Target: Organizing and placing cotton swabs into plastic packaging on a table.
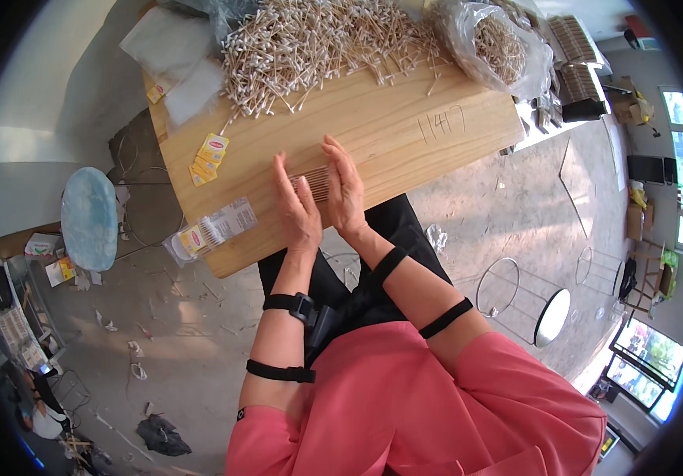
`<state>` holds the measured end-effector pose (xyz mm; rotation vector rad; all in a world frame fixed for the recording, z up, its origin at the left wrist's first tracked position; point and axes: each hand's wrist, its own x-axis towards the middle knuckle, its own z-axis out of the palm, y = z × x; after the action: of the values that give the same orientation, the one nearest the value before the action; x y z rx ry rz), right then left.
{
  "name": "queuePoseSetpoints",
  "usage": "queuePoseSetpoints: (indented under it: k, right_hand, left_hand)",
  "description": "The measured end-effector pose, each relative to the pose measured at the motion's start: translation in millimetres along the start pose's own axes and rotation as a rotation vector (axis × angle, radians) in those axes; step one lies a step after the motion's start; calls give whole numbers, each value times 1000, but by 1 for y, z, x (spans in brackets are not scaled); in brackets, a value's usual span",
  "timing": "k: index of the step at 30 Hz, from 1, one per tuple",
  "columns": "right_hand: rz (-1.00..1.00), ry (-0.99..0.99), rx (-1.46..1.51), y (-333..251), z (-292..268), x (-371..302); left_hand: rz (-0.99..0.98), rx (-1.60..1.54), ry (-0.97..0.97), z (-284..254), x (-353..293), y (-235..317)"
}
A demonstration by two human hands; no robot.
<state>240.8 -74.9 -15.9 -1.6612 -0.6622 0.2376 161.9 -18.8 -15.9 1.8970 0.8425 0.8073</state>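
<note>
A row of cotton swabs (pixel 312 184) lies side by side on the wooden table between my two hands. Along its left end stands my left hand (pixel 299 213), fingers stretched out and palm turned inward. Opposite it, my right hand (pixel 345 190) is also straight-fingered and borders the right end. Each hand is at the swab tips; whether the palms press on them I cannot tell. To the left is a clear plastic packet (pixel 213 230) with swabs and a yellow card in it. Several yellow cards (pixel 209 159) lie fanned out beyond that packet.
A big heap of loose cotton swabs (pixel 309 47) covers the far side of the table (pixel 389 135). Beside it sits a clear bag of swabs (pixel 500 51). Clear plastic bags (pixel 195 91) lie at the far left. A blue round stool (pixel 89 218) stands left of the table.
</note>
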Motion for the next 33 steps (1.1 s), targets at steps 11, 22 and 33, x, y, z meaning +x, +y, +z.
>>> queuePoseSetpoints:
  k: [11, 22, 33]
  right_hand:
    - [112, -76, 130, -8, 21, 2]
    - [-45, -268, 72, -22, 74, -20]
    - [-527, -847, -713, -27, 35, -16]
  left_hand:
    - [-23, -64, 53, -6, 0, -7]
    - [-30, 76, 180, -79, -8, -28]
    - [-3, 558, -256, -108, -92, -12]
